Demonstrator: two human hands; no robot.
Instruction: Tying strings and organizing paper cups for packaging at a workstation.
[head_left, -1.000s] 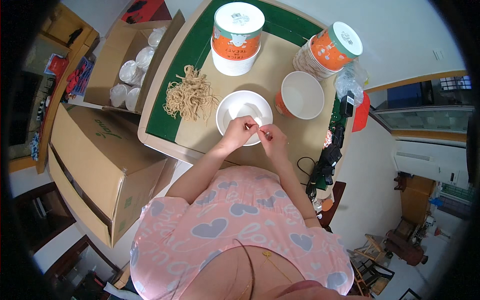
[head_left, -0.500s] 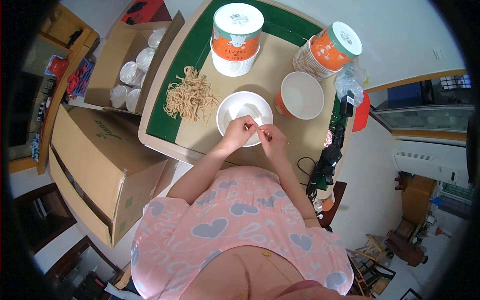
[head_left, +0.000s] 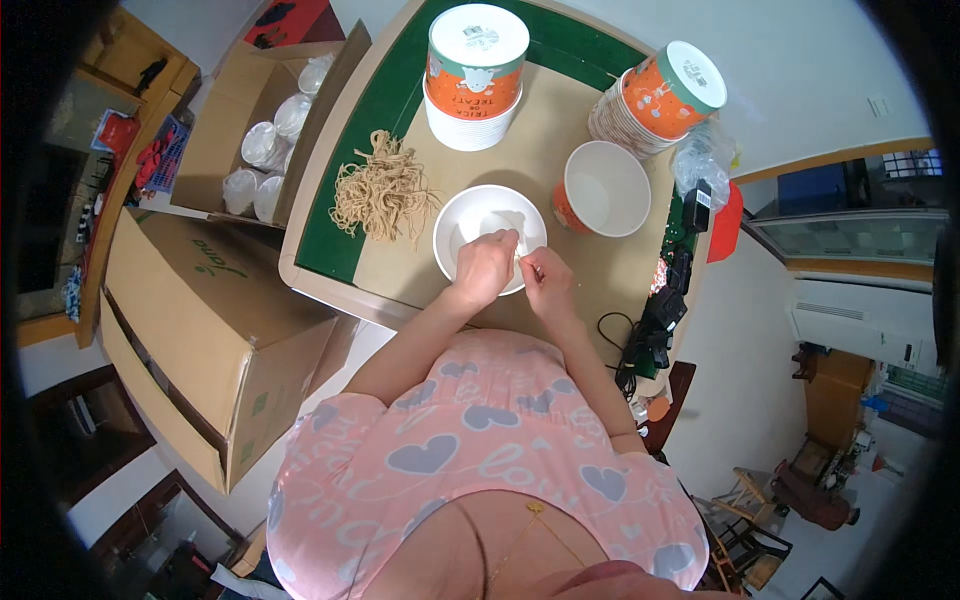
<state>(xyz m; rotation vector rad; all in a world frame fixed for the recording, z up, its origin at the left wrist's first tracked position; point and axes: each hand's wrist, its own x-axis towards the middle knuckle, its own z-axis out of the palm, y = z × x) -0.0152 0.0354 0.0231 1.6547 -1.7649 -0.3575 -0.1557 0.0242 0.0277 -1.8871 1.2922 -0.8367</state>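
A white round paper tub [head_left: 452, 232] stands near the front edge of the table, seen from above into its pale inside. My left hand [head_left: 486, 268] is closed over its near side, with the fingertips at the right part of the rim. Beside it my right hand [head_left: 548, 282] pinches at the same rim, thumb against fingers. The two sets of fingertips nearly meet. Whatever is between them is too small to make out. To the left lies a loose heap of tan string [head_left: 383, 195]. An orange and white paper tub [head_left: 607, 190] tilts open on the right.
Upside-down stacks of orange tubs stand at the back, one in the middle [head_left: 475, 75] and one at right [head_left: 665, 95]. Black adapters and cables [head_left: 660, 315] line the right edge. Cardboard boxes [head_left: 190, 330] sit left of the table, one holding wrapped white cups [head_left: 262, 148].
My left hand has turned and shifted slightly right and up, its fingers curling further over the rim. My right hand has hardly moved. The whole view has shifted a little.
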